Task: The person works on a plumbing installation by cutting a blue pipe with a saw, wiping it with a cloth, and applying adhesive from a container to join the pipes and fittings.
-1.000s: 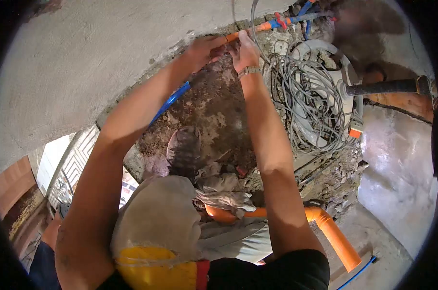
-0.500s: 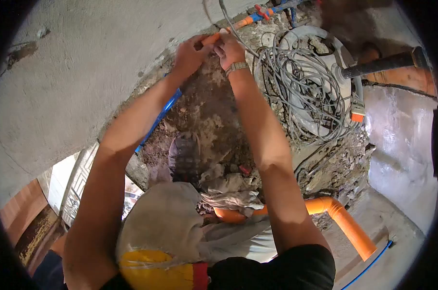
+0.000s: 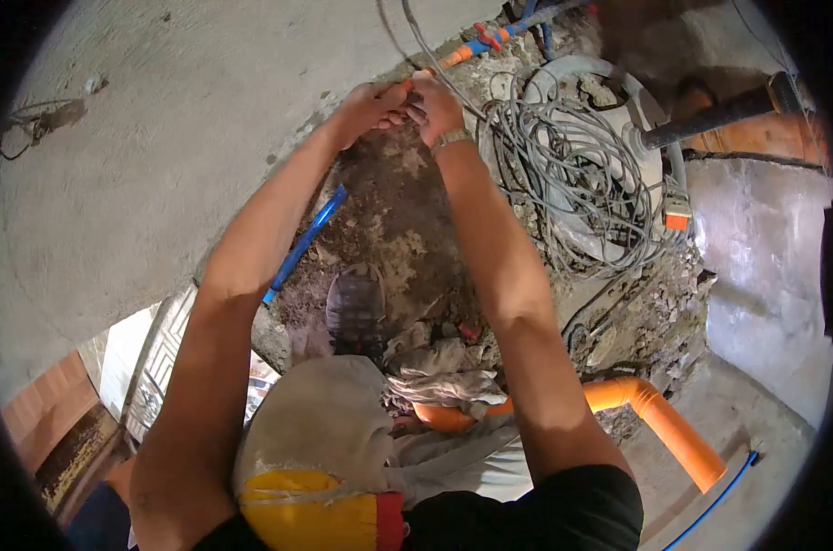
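Note:
At the foot of the concrete wall, my left hand [image 3: 371, 110] has its fingers curled around the end of a thin orange pipe [image 3: 453, 58], most of which they cover. My right hand [image 3: 438, 106], with a watch [image 3: 451, 138] on its wrist, is closed on the same pipe right beside the left. Farther along, the pipe line turns blue and carries a red valve handle [image 3: 487, 37]. A loose blue pipe [image 3: 306, 241] lies on the dirt below my left forearm. The fingertips and the exact joint between them are hidden.
A tangled grey cable [image 3: 573, 174] lies over a round pale cover [image 3: 651, 170] at the right, near a black pipe [image 3: 710, 124]. A thick orange drain pipe [image 3: 678, 436] bends near my right elbow. Rags [image 3: 449, 372] lie by my shoe [image 3: 355, 308]. The concrete wall [image 3: 178, 165] rises at left.
My left hand's fingers have curled in closer to the right hand, and less orange pipe shows between them. The view has shifted slightly, uncovering more of the loose blue pipe.

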Demonstrator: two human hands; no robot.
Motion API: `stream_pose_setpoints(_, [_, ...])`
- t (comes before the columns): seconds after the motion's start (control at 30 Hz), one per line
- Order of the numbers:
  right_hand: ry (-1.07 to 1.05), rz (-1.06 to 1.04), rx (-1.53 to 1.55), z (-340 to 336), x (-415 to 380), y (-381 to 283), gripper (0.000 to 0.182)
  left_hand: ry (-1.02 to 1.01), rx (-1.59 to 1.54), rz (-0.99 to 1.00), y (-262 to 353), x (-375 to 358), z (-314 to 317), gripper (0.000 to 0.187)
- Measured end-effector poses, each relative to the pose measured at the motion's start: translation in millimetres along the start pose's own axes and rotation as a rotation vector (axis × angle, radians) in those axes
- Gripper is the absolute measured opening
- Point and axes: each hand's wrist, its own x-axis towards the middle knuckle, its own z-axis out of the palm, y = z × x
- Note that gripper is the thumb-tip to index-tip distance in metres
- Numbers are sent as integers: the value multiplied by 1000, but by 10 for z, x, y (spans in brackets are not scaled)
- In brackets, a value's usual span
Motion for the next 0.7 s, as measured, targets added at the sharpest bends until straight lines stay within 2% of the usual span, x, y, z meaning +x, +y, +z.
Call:
stream_pose_setpoints(0.07, [27, -16, -24, 8, 20, -5, 12, 272, 547, 170, 107, -122, 170, 39])
stream_pose_setpoints(0.1, [21, -32, -104, 13, 18, -4, 13, 264, 558, 173, 47, -116, 211, 39])
stream_pose_setpoints(0.17, [21, -58, -173, 45, 4, -30, 13, 651, 982, 565, -215, -52, 262, 36])
stream_pose_setpoints(0.2, [26, -41, -120, 44, 6, -22, 11, 637, 988, 571, -242, -64, 279, 36])
stream_pose_setpoints(0.27, [38, -41, -61, 41, 6, -46, 12, 669, 1046, 738, -246, -76, 309, 32])
stream_pose_setpoints(0.3, [54, -17, -89, -6, 82, 9, 12, 656, 1049, 754, -238, -131, 333, 32])
stream_pose_setpoints(0.37, [71, 1, -137, 73, -35, -59, 16, 604, 376, 286, -254, -400, 359, 31])
stream_pose_setpoints(0.4, [83, -11, -120, 67, -100, -61, 16, 566, 335, 244, -222, -588, 401, 33])
stream_pose_setpoints(0.43, [102, 107, -252, 43, -159, -60, 19, 529, 291, 197, -184, -837, 466, 35])
stream_pose_setpoints(0.5, [-65, -99, -475, -149, -428, 180, 25, 351, 232, 75, -167, -1470, 592, 38])
stream_pose_setpoints(0.57, [-244, -339, -434, 21, -1673, 97, 29, 447, -150, -139, -492, -2029, 771, 36])
stream_pose_setpoints(0.6, [-403, -338, -460, -26, -2278, 49, 34, 412, -227, -211, -617, -2279, 853, 35])
stream_pose_setpoints(0.7, [-709, -456, -495, 195, -4023, 252, 55, 200, -227, -380, -870, -2613, 1071, 34])
